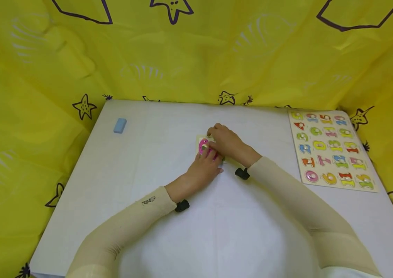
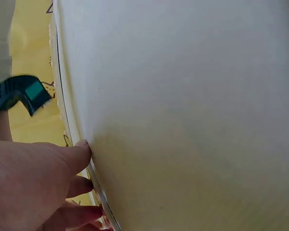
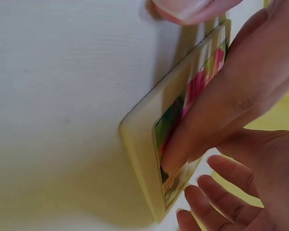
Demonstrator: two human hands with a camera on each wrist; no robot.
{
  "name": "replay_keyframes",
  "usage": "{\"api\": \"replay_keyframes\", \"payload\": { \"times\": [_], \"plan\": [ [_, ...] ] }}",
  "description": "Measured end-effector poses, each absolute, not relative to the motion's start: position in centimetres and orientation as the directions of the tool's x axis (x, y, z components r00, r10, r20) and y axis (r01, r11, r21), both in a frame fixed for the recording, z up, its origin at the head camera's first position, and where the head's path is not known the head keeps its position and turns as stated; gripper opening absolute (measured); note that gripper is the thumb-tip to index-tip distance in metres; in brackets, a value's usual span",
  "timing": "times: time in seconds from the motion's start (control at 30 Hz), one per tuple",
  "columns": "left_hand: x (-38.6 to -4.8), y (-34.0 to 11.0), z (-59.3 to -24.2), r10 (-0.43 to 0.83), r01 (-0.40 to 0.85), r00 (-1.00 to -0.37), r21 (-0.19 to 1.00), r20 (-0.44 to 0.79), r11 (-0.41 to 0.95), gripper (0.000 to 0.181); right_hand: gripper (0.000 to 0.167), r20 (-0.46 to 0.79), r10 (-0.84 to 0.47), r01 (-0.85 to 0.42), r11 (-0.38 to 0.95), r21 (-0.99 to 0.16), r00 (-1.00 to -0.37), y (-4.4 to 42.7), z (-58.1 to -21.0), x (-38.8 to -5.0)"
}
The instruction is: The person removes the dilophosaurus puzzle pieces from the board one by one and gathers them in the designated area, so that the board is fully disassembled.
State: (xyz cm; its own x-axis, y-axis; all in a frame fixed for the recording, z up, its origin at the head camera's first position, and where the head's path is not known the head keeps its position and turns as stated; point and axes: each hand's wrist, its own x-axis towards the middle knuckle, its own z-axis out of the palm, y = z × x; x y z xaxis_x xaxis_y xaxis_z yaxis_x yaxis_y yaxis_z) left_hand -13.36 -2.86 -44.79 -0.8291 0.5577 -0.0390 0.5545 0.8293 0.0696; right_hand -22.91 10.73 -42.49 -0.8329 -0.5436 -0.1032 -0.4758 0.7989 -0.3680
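A small wooden picture puzzle point(image 1: 201, 138) with a pink figure and green areas lies mid-table in the head view. My left hand point(image 1: 205, 172) reaches over it from the near side, its fingers resting on the picture, its thumb off to the right. At the far right corner of the puzzle, my right hand point(image 1: 229, 143) reaches in with its thumb over the picture. In the right wrist view, a straight finger of the left hand presses the picture point(image 3: 169, 118), while the loosely bent right-hand fingers point(image 3: 226, 202) lie at the far edge. Both hands cover much of the picture.
A board of number pieces point(image 1: 325, 152) lies along the table's right side. A light blue block point(image 1: 120, 126) rests at the far left. The white table point(image 1: 168, 123) meets a yellow patterned curtain point(image 1: 196, 50) at the back and sides.
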Motion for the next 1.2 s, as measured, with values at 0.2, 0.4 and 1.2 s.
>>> {"api": "replay_keyframes", "payload": {
  "times": [0.2,0.4,1.2],
  "plan": [
    [-13.3,-2.6,-45.3,0.555,0.555,-0.832,0.008,-0.026,0.832,0.057,0.032,-0.11,-0.561,-0.488,0.788,-0.376,-0.82,9.9,-42.6,-23.4],
    [-13.2,-2.6,-45.5,0.558,0.559,-0.829,-0.019,-0.02,0.829,0.058,0.029,-0.136,-0.567,-0.485,0.787,-0.381,-0.813,9.6,-42.8,-23.6],
    [-12.9,-2.9,-45.5,0.572,0.572,-0.82,-0.045,0.004,0.819,0.053,0.018,-0.091,-0.585,-0.551,0.797,-0.249,-0.806,8.2,-42.4,-22.4]
  ]
}}
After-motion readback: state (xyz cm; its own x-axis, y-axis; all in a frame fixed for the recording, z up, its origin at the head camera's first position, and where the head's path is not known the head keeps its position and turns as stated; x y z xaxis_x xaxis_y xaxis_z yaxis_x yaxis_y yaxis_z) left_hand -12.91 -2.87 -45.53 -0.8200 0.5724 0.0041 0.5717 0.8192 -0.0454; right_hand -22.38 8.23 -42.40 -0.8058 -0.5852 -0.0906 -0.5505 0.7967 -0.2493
